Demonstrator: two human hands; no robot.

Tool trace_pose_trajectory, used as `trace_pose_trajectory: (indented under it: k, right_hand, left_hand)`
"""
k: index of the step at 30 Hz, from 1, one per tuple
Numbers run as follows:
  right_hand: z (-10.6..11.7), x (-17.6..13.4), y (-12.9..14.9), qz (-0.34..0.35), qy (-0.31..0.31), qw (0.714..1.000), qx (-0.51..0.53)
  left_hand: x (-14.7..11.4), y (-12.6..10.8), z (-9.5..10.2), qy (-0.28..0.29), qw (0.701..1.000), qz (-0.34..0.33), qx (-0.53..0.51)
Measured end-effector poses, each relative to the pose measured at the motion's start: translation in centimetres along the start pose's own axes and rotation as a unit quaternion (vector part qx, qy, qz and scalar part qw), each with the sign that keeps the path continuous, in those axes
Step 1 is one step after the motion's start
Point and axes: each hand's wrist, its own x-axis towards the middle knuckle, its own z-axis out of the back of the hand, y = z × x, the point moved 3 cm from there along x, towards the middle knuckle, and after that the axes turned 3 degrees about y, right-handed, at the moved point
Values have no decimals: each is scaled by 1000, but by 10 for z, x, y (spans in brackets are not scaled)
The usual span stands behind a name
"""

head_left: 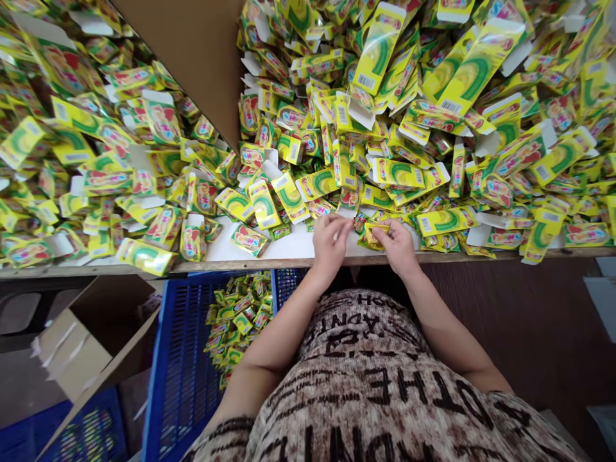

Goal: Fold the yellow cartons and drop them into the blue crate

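Note:
At the front edge of the table, my right hand [398, 247] pinches a small yellow-and-green crayon box [371, 236] between thumb and fingers. Just left of it is my left hand [330, 244], its fingers bent and drawn together; whatever might be between them is hidden. Small printed boxes surround both hands, some with white end flaps standing out. A yellow box with a green arc [290, 196] lies beyond my left hand, and another such box [447, 220] rests to the right of my right hand.
A brown cardboard divider [192, 58] splits the heaped boxes on the white table [221, 247]. Below the edge, at left, a blue plastic crate [176, 359] holds many small packs [240, 314]. An opened cardboard carton [72, 353] stands farther left, near another blue crate [29, 430].

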Motion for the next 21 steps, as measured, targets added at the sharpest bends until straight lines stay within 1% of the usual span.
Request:
trace_pose_trajectory:
  k: [2, 3, 4, 5, 6, 8, 9, 11, 12, 13, 14, 15, 16, 17, 18, 19, 21]
  right_hand:
    - [6, 0, 1, -6, -21, 1000, -16]
    - [8, -1, 1, -15, -27, 999, -16]
    - [9, -1, 1, -26, -28, 999, -9]
    - [10, -1, 2, -40, -26, 999, 4]
    - [11, -2, 3, -52, -21, 998, 18]
    - [14, -1, 5, -63, -12, 997, 41]
    - [16, -1, 6, -64, -10, 997, 47]
    - [21, 0, 9, -53, -12, 997, 53]
    - [24, 1, 11, -41, -17, 998, 52]
    - [25, 1, 15, -24, -22, 998, 48]
    - [25, 1, 19, -3, -28, 999, 41]
    - [23, 0, 24, 22, -37, 999, 29]
    - [21, -1, 31, 50, -46, 998, 13]
    - [17, -2, 38, 83, -57, 995, -8]
    - [12, -3, 46, 121, -64, 990, -35]
    - [7, -3, 54, 161, -62, 983, -70]
    - [-2, -4, 67, 234, -23, 960, -153]
  left_hand:
    - [22, -1, 1, -53, 986, -9, 155]
    - [32, 1, -1, -63, 975, 2, 213]
    - [42, 3, -3, -61, 965, 16, 254]
    - [49, 5, -6, -56, 959, 31, 277]
    - [55, 7, -7, -51, 958, 44, 280]
    - [57, 8, 0, -56, 969, 70, 232]
    - [55, 7, 9, -68, 977, 79, 188]
    - [45, 1, 33, -87, 989, 82, 93]
    - [40, -4, 44, -78, 992, 77, 57]
    - [35, -9, 53, -50, 996, 72, 34]
    - [31, -14, 58, -4, 997, 70, 19]
    - [26, -17, 58, 57, 996, 72, 6]
    - [22, -18, 54, 115, 990, 79, -14]
    - [19, -18, 46, 161, 982, 89, -41]
    - [16, -16, 36, 191, 973, 102, -77]
    - [14, -14, 25, 206, 964, 116, -118]
    - [10, -7, 5, 204, 950, 137, -194]
